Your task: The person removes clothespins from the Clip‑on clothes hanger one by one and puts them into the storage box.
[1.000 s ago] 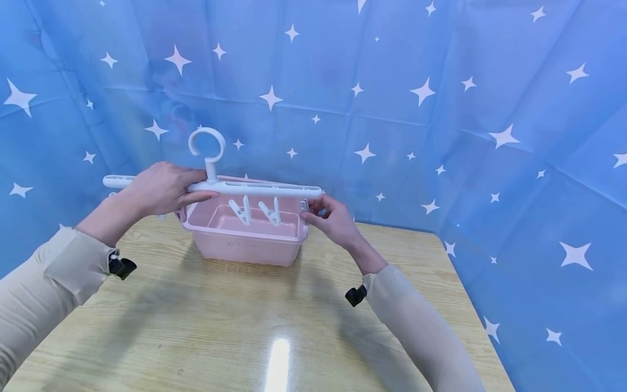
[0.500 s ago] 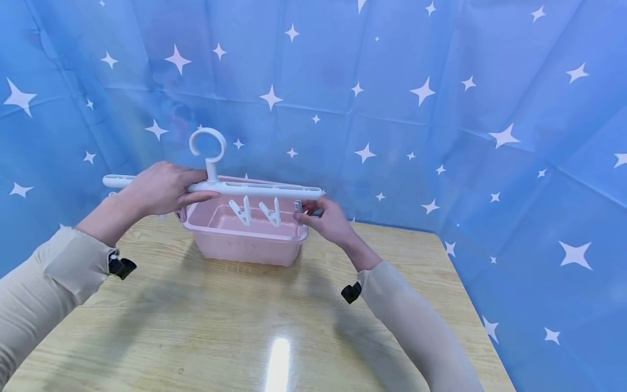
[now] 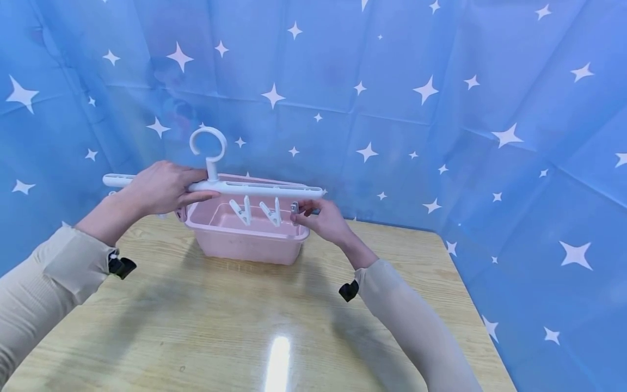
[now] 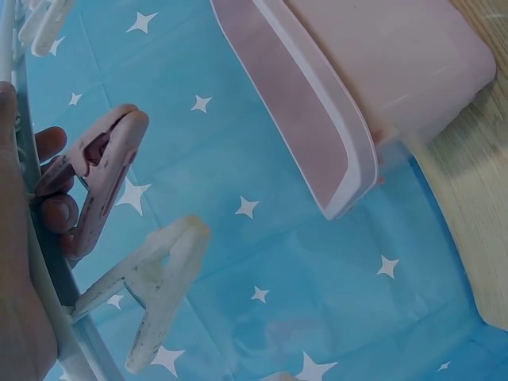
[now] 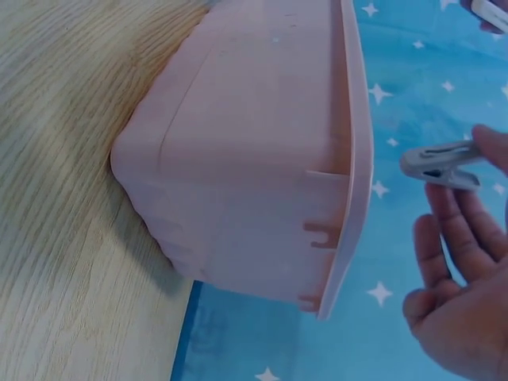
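The worktop (image 3: 220, 326), pale wood-grained, has a bright glare at its near edge. Over it two cream sleeves reach in from the near left (image 3: 54, 288) and near right (image 3: 411, 321), a small black fitting at each cuff.

The left hand (image 3: 161, 190) comes from the near left, back upward, fingers wrapped around the bar of a white plastic clip hanger (image 3: 269, 189) just left of its hook, the thumb along the near side. The hanger is held up off the worktop; its long axis runs left to right, the right end slightly lower, and its round hook points up with the gap facing left.

The right hand (image 3: 325, 220) comes from the near right, reaching far and left, thumb and fingers pinching a small grey-white plastic clip (image 3: 294, 213) below the hanger's right end. Whether that clip is joined to the bar cannot be told.

Two white plastic clips hang from the bar between the hands. A pink plastic clip (image 4: 115, 171) hangs at the left fingers, with a cloudy white clip (image 4: 176, 278) beside it.

Lower and apart from the hanger, a pink plastic tub (image 3: 247, 247) sits on the worktop, longest left to right, opening upward. Farthest, a blue curtain (image 3: 323, 60) with white four-pointed stars spans the scene.
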A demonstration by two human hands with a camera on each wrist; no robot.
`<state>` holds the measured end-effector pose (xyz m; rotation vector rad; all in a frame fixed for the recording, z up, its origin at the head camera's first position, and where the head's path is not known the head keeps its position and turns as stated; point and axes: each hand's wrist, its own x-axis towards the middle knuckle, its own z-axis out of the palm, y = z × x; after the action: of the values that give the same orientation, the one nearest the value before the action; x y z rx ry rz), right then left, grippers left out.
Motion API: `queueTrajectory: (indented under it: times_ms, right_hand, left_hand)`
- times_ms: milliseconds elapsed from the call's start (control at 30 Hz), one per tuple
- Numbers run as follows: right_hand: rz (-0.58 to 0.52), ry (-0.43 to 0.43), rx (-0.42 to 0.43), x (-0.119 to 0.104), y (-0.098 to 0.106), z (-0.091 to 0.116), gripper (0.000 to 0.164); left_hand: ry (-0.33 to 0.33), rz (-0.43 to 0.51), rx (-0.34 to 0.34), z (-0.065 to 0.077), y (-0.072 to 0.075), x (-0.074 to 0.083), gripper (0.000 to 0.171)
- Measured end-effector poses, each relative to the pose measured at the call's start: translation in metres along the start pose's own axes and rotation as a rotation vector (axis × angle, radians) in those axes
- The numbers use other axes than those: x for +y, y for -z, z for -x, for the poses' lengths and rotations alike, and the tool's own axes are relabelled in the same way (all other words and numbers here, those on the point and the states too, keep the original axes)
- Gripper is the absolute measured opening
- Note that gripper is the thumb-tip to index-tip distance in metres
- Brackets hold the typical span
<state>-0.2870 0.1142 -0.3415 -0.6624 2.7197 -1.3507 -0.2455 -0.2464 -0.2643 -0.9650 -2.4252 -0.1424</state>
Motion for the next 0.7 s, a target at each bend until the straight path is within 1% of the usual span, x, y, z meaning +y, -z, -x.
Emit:
queueTrajectory:
  times_ms: [167, 400, 700]
  right_hand:
    - [0.008, -0.007, -0.02, -0.0004, -0.0006, -0.0026, 0.026]
    - [0.015, 0.015, -0.007, -0.0014, -0.0003, -0.0062, 0.024]
    - [0.022, 0.008, -0.015, -0.0009, -0.003, -0.0073, 0.023]
  left_hand:
    - [0.0, 0.001, -0.001, -0.0006, 0.001, -0.0012, 0.029]
    - [-0.013, -0.003, 0.026, -0.004, 0.0031, -0.0029, 0.03]
    - [0.014, 0.011, -0.009, -0.0035, 0.0018, -0.001, 0.031]
